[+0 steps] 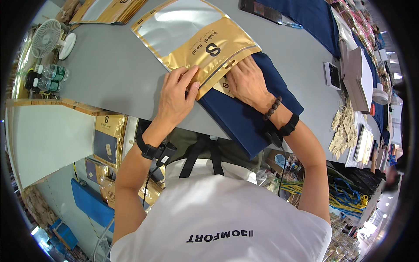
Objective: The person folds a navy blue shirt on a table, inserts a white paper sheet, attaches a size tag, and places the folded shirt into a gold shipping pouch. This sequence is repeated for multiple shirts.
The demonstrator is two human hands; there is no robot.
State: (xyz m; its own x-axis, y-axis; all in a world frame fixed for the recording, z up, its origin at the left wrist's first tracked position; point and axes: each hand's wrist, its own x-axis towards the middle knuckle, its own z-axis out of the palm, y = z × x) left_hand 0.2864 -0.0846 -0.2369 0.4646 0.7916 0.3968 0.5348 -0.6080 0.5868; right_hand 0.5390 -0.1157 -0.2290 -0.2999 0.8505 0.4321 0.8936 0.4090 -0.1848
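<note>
A gold and clear plastic zip bag (196,42) lies on the grey table, its mouth towards me. Folded dark navy fabric (235,121) reaches partly into that mouth and extends over the table's near edge. My left hand (178,93) has its fingers on the left corner of the bag's mouth, thumb and forefinger near the rim. My right hand (250,83) lies on the fabric, its fingertips hidden under the bag's front layer. A small cream tag (224,87) bearing a printed letter shows on the fabric, between the bag's rim and my right hand.
Stacked gold bags (108,13) lie at the far left, near a white fan (46,38) and water bottles (54,72). A phone (261,11), blue thread snips (293,25) and more navy fabric (304,19) are at the far right. Loose tags (343,129) and a white box (358,80) sit right.
</note>
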